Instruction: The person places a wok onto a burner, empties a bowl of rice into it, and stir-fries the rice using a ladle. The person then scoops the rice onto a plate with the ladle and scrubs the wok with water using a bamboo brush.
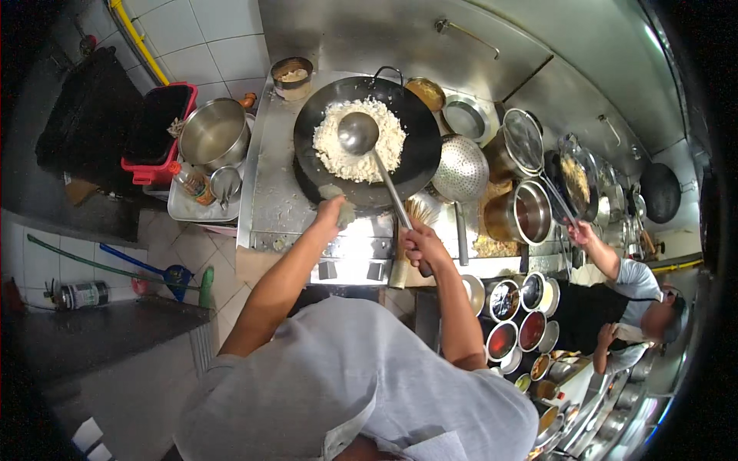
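A large black wok [418,155] sits on the steel stove in front of me, holding a mound of white rice [386,129]. My left hand [333,213] grips the wok's near-left rim through a folded grey-green cloth [346,214]. In my right hand [425,245] is the long handle of a steel ladle [358,133]. The ladle's round bowl rests on the rice, its underside facing up. A bamboo wok brush [400,265] lies beside my right hand, partly hidden by it and the ladle handle.
Right of the wok are a perforated strainer [461,167] and a steel pot [519,213]. A steel stockpot [214,132] and a bottle [193,183] stand on a tray at left. A co-worker [622,299] works at right beside several sauce containers [502,341].
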Available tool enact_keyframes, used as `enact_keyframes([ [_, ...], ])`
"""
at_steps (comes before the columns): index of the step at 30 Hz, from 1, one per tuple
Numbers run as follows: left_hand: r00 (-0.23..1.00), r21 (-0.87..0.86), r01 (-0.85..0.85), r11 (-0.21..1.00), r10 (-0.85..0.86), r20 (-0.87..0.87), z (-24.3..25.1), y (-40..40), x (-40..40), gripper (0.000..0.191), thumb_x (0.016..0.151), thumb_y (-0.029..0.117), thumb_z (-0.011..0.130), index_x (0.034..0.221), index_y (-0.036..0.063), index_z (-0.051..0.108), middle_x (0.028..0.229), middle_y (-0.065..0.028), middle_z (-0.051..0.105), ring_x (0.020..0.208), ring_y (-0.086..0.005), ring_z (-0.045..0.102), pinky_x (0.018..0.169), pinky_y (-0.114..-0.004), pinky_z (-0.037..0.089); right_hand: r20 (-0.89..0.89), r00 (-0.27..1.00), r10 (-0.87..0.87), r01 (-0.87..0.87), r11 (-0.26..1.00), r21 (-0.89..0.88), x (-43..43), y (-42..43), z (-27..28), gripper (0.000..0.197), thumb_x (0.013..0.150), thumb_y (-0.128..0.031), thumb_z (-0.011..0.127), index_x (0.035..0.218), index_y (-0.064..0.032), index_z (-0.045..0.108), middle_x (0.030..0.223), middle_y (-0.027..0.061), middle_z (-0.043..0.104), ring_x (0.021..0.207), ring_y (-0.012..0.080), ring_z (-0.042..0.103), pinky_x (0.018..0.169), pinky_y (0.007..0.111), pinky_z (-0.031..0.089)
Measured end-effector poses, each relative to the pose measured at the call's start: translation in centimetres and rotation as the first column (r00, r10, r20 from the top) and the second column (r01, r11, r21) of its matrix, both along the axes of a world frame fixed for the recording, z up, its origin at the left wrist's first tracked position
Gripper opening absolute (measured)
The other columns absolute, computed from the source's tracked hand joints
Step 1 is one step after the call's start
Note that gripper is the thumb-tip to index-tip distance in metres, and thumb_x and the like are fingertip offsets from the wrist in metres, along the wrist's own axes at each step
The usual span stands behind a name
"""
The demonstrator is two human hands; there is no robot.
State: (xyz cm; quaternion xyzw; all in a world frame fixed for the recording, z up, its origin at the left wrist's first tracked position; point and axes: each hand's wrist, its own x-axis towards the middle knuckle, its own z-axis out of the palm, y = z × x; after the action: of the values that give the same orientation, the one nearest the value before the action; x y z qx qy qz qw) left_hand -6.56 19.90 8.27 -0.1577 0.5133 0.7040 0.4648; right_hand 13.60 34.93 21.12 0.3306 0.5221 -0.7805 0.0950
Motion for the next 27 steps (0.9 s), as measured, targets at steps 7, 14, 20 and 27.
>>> enact_keyframes([
  [7,0.949,-0.006,0.047,0.999,-0.043,0.311,0.1,-0.9,-1.7,0.025,0.081,0.025,0.059,0.102,0.0107,0.055,0.083,-0.0093,0.061,0.065,-0.026,0.06,0.053,-0.039,0.044,-0.17,0.966,-0.193,0.218,0.966,0.141,-1.6,0.2,6.2,0.049,0.097,-0.02,0.055,0.143,-0.0193,0.039,0.062,-0.0038,0.043,0.039,0.0039,0.037,0.032,0.022,0.035],
  [14,0.996,0.049,0.0,0.999,-0.004,0.087,-0.9,-0.3,-1.3,0.017,0.082,0.019,0.062,0.095,0.01,0.057,0.083,-0.0064,0.061,0.067,-0.0219,0.06,0.055,-0.038,0.047,0.066,0.937,-0.343,0.316,0.756,-0.573,2.3,-2.1,-3.1,0.014,0.098,-0.019,0.054,0.112,-0.0189,0.053,0.061,-0.0048,0.042,0.04,0.0037,0.037,0.032,0.021,0.035],
  [20,0.985,0.008,-0.03,1.0,0.028,0.173,7.6,-2.8,3.8,0.016,0.089,0.023,0.054,0.096,0.0092,0.053,0.082,-0.0073,0.06,0.063,-0.0207,0.059,0.043,-0.035,0.042,0.307,0.895,0.322,-0.419,0.844,0.334,9.8,-2.5,14.4,0.062,0.093,-0.009,0.056,0.15,-0.0182,0.032,0.061,-0.0021,0.046,0.041,0.0066,0.043,0.039,0.024,0.038],
  [27,0.996,0.242,0.066,0.968,-0.078,0.041,-2.4,-4.1,6.0,0.024,0.087,0.02,0.058,0.105,0.0046,0.061,0.093,-0.0087,0.065,0.079,-0.0206,0.063,0.066,-0.04,0.052,0.464,0.833,0.303,-0.531,0.2,0.823,7.2,0.1,5.7,0.076,0.085,-0.007,0.059,0.151,-0.0186,0.023,0.086,0.031,0.064,0.078,0.0467,0.063,0.072,0.055,0.049],
])
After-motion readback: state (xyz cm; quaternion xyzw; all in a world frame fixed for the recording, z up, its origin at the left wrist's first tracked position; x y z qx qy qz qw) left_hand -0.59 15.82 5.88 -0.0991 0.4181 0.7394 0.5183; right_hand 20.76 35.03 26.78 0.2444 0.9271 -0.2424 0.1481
